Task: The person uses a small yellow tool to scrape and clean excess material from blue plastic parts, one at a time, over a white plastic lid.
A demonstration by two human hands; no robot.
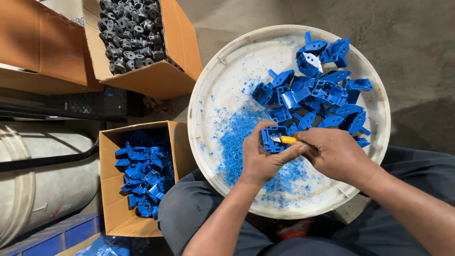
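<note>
At far left lies a pale drum point(33, 185) with a black hose point(47, 160) across it. Above it stands an open brown box point(42, 47), and beside that a carton point(156, 76) full of black parts point(130, 33). Lower down, a second carton point(111, 208) holds blue parts point(142, 175), just beside the person's knee.

A round white tray point(213, 85) rests on the lap. Blue shavings point(234, 137) are scattered over its middle and near edge. The left hand point(263, 159) is closed around a blue part point(274, 138), holding it above the shavings. The right hand point(334, 154) grips a yellow-handled knife point(286, 140), its tip touching the held part; the two hands meet there. Farther right and toward the tray's far side lies a pile point(317, 90) of blue parts, close behind the hands.
</note>
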